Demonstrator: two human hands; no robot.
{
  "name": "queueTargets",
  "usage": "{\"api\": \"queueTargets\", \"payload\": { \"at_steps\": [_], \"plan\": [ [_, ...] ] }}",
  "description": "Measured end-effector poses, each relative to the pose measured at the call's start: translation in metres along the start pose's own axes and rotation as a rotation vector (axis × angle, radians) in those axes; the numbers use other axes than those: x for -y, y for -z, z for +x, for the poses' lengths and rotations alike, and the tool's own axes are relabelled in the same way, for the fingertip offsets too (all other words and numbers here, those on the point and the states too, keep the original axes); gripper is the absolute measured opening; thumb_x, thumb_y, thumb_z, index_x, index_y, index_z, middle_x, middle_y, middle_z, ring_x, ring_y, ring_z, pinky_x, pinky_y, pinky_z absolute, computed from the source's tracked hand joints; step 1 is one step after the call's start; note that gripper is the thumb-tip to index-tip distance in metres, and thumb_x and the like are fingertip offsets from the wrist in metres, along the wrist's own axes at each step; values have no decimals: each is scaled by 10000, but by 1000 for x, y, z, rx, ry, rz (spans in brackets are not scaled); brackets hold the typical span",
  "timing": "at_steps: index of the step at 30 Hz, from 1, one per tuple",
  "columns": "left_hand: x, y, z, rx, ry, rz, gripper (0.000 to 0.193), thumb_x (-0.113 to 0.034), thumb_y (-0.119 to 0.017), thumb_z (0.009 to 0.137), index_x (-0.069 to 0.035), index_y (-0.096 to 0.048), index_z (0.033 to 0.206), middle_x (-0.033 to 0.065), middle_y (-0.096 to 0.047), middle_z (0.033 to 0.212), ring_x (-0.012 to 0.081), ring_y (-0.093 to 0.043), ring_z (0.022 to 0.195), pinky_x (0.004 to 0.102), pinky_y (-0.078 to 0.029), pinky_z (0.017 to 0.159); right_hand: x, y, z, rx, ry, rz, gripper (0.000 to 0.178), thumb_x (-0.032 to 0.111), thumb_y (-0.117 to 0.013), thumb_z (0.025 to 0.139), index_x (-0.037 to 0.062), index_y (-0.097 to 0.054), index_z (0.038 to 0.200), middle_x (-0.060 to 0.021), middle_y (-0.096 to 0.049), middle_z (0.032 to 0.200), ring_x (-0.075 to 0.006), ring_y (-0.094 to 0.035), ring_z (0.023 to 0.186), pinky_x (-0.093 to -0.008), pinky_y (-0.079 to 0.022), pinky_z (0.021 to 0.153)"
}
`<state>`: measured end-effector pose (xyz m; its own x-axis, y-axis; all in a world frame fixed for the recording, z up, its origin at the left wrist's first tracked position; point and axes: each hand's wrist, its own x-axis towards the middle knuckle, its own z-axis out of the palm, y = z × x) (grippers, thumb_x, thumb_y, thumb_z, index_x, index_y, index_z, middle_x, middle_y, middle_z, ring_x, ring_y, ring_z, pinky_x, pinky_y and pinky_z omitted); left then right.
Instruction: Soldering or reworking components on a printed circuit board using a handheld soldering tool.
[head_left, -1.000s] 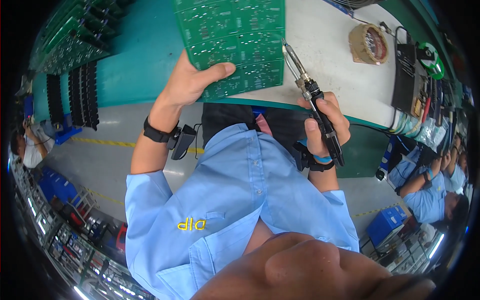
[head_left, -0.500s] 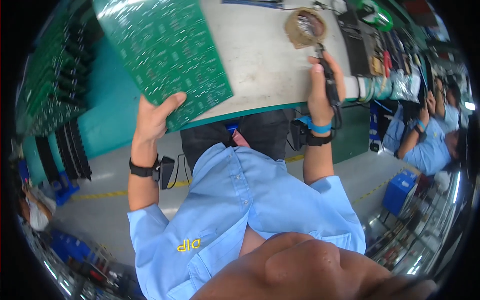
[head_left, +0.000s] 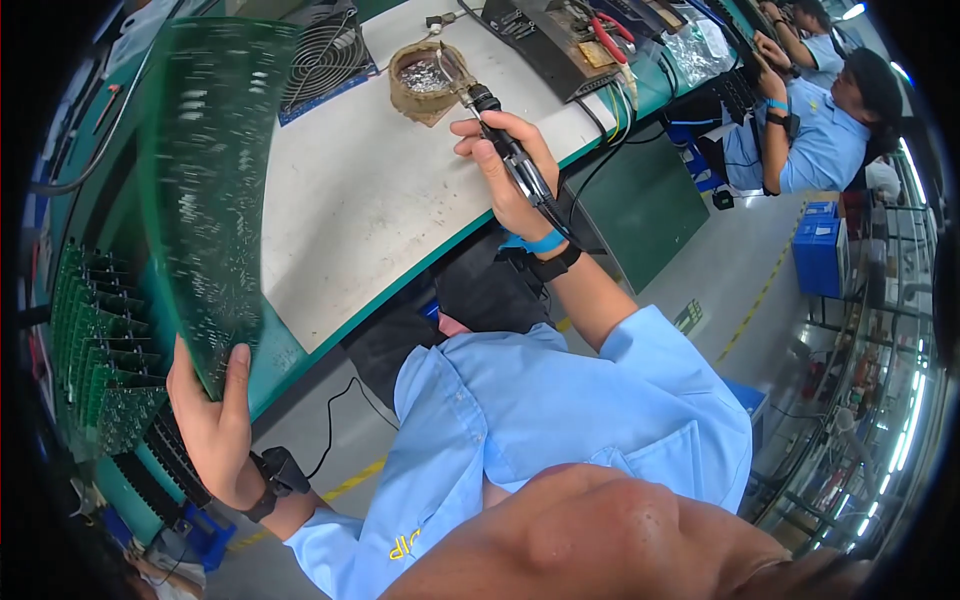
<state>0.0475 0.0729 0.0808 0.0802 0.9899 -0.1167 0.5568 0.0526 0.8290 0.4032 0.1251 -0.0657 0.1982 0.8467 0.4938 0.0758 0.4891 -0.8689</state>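
Observation:
My left hand (head_left: pixel 213 430) grips the near end of a large green circuit board (head_left: pixel 205 190), thumb on its face. The board is tilted up on edge at the left of the bench, smeared by motion. My right hand (head_left: pixel 503 190) is closed around a black-handled soldering iron (head_left: pixel 520 168). The iron's metal end points away from me, at the right rim of a round brown pot (head_left: pixel 430 105) with shiny silvery stuff inside. Whether the tip touches the pot I cannot tell.
Upright green boards (head_left: pixel 100 350) stand in a rack at left. A fan with a wire guard (head_left: pixel 325 60) sits behind the white bench mat (head_left: pixel 350 190). A dark metal box (head_left: pixel 545 50) and red-handled pliers (head_left: pixel 610 38) lie at back right. Another person (head_left: pixel 825 140) works farther right.
The board has moved left and tipped up on edge in my left hand. My right hand has brought the iron left in view, along with the turning view; the fan has come into sight.

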Motion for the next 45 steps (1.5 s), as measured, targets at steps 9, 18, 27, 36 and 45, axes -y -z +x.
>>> {"api": "queueTargets", "payload": {
  "at_steps": [9,18,27,36,45],
  "plan": [
    [-13,-37,1,25,-316,695,516,192,-573,614,9,-564,1097,146,-597,1266,356,-555,1106,397,-458,908,13,-14,-6,-111,50,110,341,140,-603,1012,28,-447,1294,-241,-663,1180,-262,-676,1016,-404,-539,919],
    [10,-57,-13,18,-316,699,519,137,-685,592,-7,-579,1078,134,-596,1288,371,-552,1107,435,-443,937,6,-23,-5,218,171,286,666,315,-806,855,22,-427,1318,-281,-623,1251,-377,-580,1256,-512,-428,1089],
    [21,-63,-14,-53,-365,674,429,20,-747,676,-16,-597,1077,133,-620,1302,352,-577,1057,414,-464,933,4,-14,-5,381,235,146,833,325,-914,712,30,-433,1324,-261,-633,1245,-411,-532,1313,-525,-407,1107],
    [44,-67,-17,-165,-359,623,589,4,-778,615,-44,-609,1177,116,-611,1327,364,-594,1101,443,-472,972,-10,-21,-12,291,233,111,797,221,-930,704,32,-460,1320,-197,-655,1224,-322,-608,1219,-427,-462,1047],
    [74,-51,-39,-275,-385,561,843,-249,-919,603,-38,-543,1328,142,-592,1367,360,-564,1252,468,-434,1069,-14,-24,-10,303,209,144,792,293,-879,777,56,-400,1361,-333,-528,1368,-353,-599,1215,-514,-424,1087]
  ]
}}
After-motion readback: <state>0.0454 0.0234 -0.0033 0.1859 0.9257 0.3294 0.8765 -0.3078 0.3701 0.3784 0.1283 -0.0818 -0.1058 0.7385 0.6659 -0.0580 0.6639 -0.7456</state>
